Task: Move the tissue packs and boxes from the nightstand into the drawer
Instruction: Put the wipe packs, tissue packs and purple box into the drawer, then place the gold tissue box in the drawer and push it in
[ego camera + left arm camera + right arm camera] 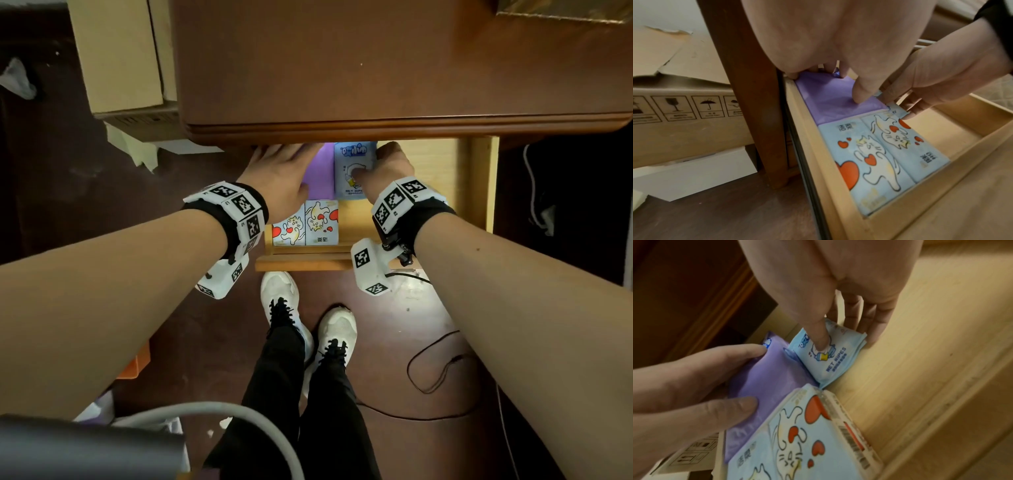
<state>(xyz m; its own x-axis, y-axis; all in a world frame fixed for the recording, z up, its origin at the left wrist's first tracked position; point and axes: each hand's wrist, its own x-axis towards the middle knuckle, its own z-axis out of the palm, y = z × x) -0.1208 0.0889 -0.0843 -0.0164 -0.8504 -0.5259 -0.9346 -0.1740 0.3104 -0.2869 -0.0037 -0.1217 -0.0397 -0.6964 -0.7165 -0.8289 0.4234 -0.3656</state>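
Observation:
The nightstand's wooden drawer stands pulled out under its brown top. Two cat-print tissue packs lie side by side at the drawer's front left. Behind them lies a purple pack; my left hand rests on it, thumb pressing its top. My right hand pinches a light blue wet wipes pack, thumb on top, fingers along its right side. This pack leans tilted against the purple one.
The drawer's right half shows bare wood floor. Cardboard boxes stand left of the nightstand. My white shoes are in front of the drawer, and a black cable loops on the floor to the right.

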